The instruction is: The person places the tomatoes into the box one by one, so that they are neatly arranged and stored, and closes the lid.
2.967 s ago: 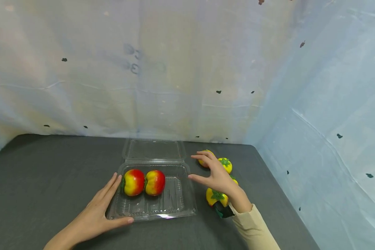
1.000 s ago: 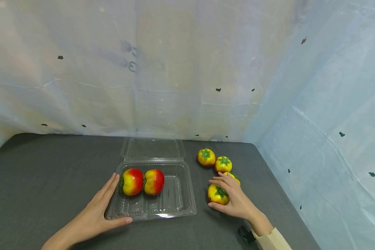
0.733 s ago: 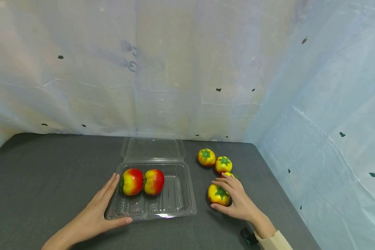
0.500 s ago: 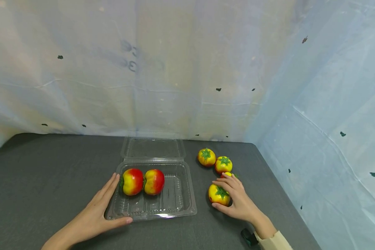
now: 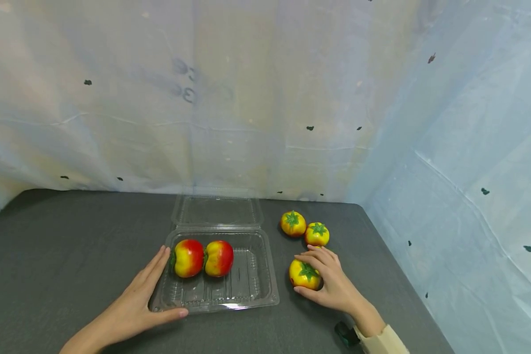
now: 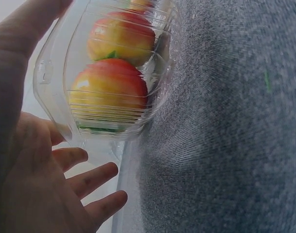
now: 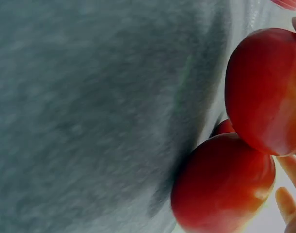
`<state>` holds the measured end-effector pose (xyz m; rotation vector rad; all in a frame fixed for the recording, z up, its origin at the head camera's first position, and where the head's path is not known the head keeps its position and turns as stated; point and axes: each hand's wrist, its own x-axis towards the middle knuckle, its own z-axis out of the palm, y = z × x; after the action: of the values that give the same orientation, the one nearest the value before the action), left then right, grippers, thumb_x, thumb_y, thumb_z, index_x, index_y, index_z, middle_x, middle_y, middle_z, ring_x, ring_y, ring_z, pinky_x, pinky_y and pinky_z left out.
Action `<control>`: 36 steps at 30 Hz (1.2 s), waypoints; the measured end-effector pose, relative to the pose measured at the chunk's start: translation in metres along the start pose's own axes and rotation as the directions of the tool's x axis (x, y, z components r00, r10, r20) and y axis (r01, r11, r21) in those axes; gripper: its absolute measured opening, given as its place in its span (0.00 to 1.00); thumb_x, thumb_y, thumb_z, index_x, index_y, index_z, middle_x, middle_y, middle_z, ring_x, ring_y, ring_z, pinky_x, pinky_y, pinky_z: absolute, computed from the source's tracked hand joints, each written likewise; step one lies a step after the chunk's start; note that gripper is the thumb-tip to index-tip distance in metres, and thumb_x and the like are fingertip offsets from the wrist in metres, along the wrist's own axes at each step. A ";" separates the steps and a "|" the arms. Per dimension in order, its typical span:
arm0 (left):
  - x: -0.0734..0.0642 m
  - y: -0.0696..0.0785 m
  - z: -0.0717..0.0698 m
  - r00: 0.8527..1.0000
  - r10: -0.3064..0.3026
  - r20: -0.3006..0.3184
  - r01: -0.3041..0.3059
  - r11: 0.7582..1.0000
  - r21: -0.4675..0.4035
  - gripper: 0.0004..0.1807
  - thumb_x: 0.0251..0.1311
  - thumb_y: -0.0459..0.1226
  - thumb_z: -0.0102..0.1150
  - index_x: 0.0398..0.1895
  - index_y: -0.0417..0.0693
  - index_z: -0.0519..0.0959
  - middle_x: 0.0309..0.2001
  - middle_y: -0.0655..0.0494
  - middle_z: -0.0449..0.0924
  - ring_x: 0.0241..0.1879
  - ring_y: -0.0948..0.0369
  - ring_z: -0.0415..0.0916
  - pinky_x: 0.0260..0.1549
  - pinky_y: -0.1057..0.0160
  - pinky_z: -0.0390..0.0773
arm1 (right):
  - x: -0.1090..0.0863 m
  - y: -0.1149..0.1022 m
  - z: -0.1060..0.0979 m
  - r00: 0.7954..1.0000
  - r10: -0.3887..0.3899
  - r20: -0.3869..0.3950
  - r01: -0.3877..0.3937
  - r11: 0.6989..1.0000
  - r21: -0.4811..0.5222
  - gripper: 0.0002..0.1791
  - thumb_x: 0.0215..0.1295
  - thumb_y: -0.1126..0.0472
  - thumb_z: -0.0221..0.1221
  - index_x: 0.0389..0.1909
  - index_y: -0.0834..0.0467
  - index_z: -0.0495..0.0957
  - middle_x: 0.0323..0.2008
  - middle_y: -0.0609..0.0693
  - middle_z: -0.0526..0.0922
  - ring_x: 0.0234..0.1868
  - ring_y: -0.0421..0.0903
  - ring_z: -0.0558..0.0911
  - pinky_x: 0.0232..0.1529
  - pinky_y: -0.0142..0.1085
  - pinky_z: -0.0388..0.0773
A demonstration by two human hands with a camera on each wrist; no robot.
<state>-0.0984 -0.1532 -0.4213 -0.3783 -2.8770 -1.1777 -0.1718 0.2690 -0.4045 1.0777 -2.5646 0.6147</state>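
My left hand (image 5: 134, 300) frames the near left corner of a clear plastic clamshell container (image 5: 265, 290), thumb at its front rim and fingers extended along its left side. Two red-and-yellow persimmons (image 5: 189, 258) lie on their sides in the container's left half. In the left wrist view the fingers (image 6: 94, 179) are spread beside the container wall. My right hand (image 5: 336, 287) grips another persimmon (image 5: 300, 274) with thumb and fingers curled about it, its green calyx facing up. Behind that hand a further persimmon (image 7: 221, 184) is mostly hidden in the head view.
Two more persimmons (image 5: 293, 224) sit at the back right of the dark grey table (image 5: 71, 246). The container's lid (image 5: 219, 211) lies folded back towards the rear. Pale sheeting (image 5: 248, 123) hangs behind and along the right.
My right hand has moved from above the fruit near the container to the nearest persimmon, grasped it and shifted slightly left with it. The left hand has stayed at the container.
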 end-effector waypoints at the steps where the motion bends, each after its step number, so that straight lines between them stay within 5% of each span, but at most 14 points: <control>1: 0.000 0.000 0.000 1.000 0.001 -0.002 -0.001 1.000 0.000 0.67 0.42 0.62 0.69 0.77 0.61 0.33 0.77 0.44 0.35 0.67 0.32 0.50 0.47 0.23 0.60 | 0.002 -0.001 0.000 1.000 -0.007 -0.004 0.007 1.000 -0.004 0.33 0.51 0.47 0.70 0.59 0.49 0.74 0.55 0.49 0.77 0.63 0.57 0.68 0.61 0.56 0.55; 11: -0.001 -0.001 0.001 1.000 0.008 -0.010 -0.008 1.000 -0.005 0.67 0.42 0.62 0.70 0.77 0.61 0.34 0.77 0.43 0.37 0.67 0.33 0.51 0.48 0.24 0.61 | 0.015 -0.011 0.002 0.998 0.055 0.013 -0.055 0.998 0.041 0.33 0.51 0.47 0.71 0.59 0.50 0.75 0.57 0.47 0.75 0.62 0.50 0.71 0.58 0.55 0.68; 15: -0.001 -0.001 0.000 1.000 0.003 -0.004 -0.003 1.000 -0.014 0.67 0.43 0.62 0.70 0.77 0.61 0.34 0.77 0.43 0.36 0.67 0.32 0.50 0.47 0.24 0.61 | 0.020 -0.013 0.003 0.997 0.069 0.018 -0.070 0.995 0.073 0.33 0.52 0.48 0.71 0.60 0.45 0.72 0.57 0.43 0.74 0.57 0.44 0.74 0.52 0.47 0.77; 36: -0.001 0.000 0.000 1.000 -0.005 0.011 0.005 0.999 -0.031 0.67 0.43 0.62 0.69 0.77 0.62 0.33 0.77 0.45 0.35 0.68 0.31 0.48 0.48 0.23 0.59 | 0.060 -0.026 -0.008 0.996 0.087 0.005 -0.087 0.987 0.134 0.34 0.52 0.48 0.71 0.62 0.46 0.72 0.59 0.44 0.74 0.58 0.44 0.74 0.53 0.45 0.77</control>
<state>-0.0974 -0.1531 -0.4212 -0.3795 -2.8733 -1.2266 -0.1926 0.2207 -0.3656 1.0104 -2.6125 0.8198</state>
